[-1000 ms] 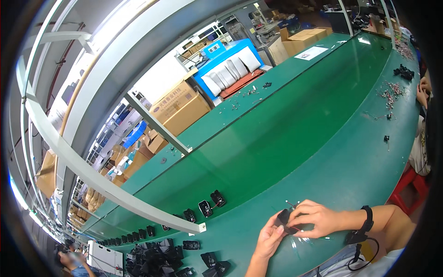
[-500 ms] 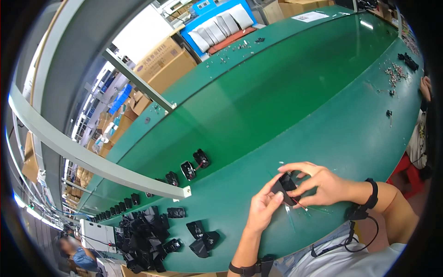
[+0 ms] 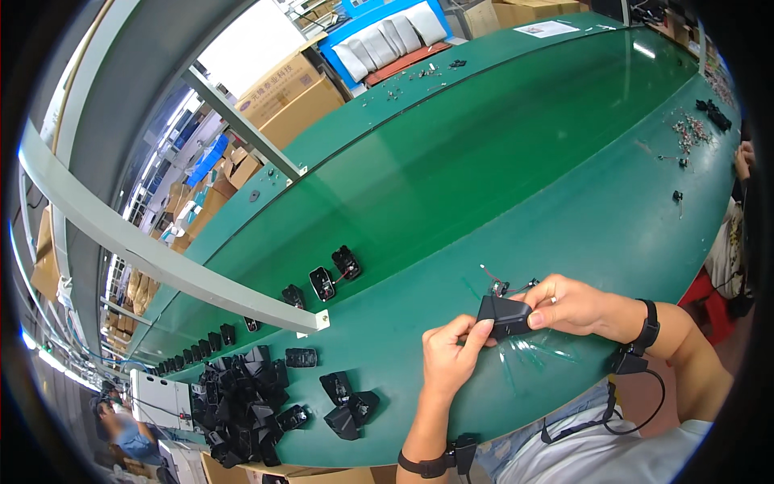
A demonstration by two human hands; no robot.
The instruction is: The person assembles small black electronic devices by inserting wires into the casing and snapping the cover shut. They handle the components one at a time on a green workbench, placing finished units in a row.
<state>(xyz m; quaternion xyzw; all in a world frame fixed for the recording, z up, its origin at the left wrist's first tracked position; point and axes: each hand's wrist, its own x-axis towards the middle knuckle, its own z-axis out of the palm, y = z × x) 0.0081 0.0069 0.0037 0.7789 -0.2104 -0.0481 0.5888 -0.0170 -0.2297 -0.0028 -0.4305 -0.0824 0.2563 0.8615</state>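
Observation:
A black plastic housing is held level between my two hands, low over the near side of the green table. My left hand pinches its left end with thumb and fingers. At the other end, my right hand grips it with the thumb along the near side. Just beyond the housing is a small dark part with thin wires; whether it is joined to the housing I cannot tell. Clear plastic strips lie beneath and in front of my hands.
Left of me lies a heap of black housings, with a small cluster of housings nearer. More housings stand in a row along the green belt. A grey metal beam crosses at left. Small wired parts lie far right, near another person's hand.
The housing has been turned over: its open hollow faced up before, and its smooth outer side shows now. My right hand has shifted to its right end. The small wired part now shows beyond it.

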